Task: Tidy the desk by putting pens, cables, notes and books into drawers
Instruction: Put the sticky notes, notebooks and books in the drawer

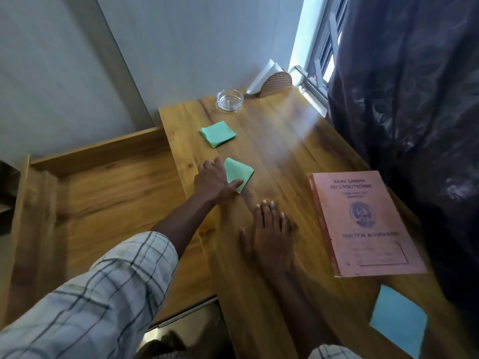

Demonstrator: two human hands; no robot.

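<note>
Sleeve, blue note, pink book; farther, green note, ashtray.

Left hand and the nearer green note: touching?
Touching. Head view: thumb of the left hand lies across the nearer green note, fingers at its top corner.

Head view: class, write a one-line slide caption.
Left hand touches the nearer green note, right hand flat on the wooden desk, open drawer alongside.
</note>
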